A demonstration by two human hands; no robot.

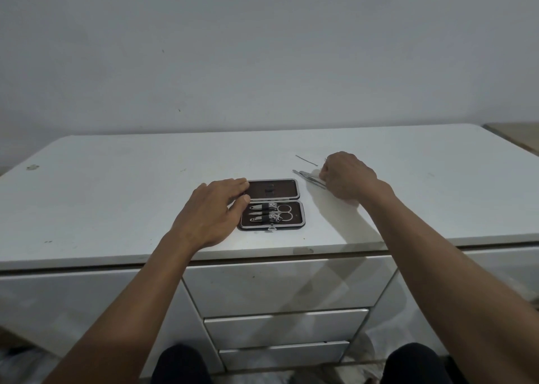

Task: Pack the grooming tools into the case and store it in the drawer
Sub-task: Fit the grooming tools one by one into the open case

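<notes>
open case [272,203] at left grip [213,211] — tweezers [309,177] in right grip [345,176]

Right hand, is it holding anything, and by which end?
The right hand grips metal tools at their near end; the tips point away to the left. The left hand holds nothing, resting against the open case.

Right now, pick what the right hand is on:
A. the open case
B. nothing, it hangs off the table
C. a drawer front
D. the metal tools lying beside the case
D: the right hand curls over the loose metal tools on the table, to the right of the open case.
</notes>
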